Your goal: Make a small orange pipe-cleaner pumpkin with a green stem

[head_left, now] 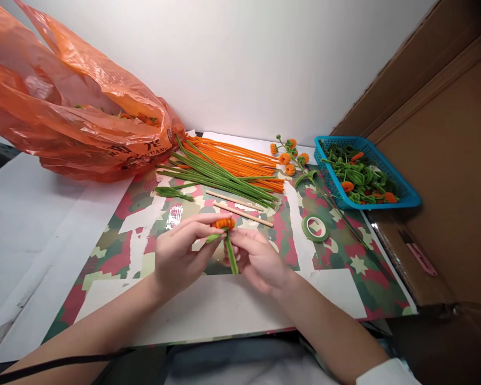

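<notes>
Between my two hands, above the table's front part, is a pipe-cleaner flower (224, 223) with an orange ribbed head and a green stem pointing down toward me. The fingers of my left hand (184, 246) pinch it at the head, and a short green end sticks out beside them. My right hand (260, 259) grips the green stem just under the head; some of its fingers are hidden behind the stem. Just beyond my hands lie two thin wooden sticks (244, 213). Behind them are green pipe cleaners (224, 179) across orange pipe cleaners (232, 155).
At the back left stands an orange plastic bag (104, 133). A blue basket (409, 200) with green and orange pieces is at the right, near a finished flower stem (324, 192) and green tape (316, 228). A pink cutter (420, 256) lies on cardboard. A green leaf piece (172, 193) is at left.
</notes>
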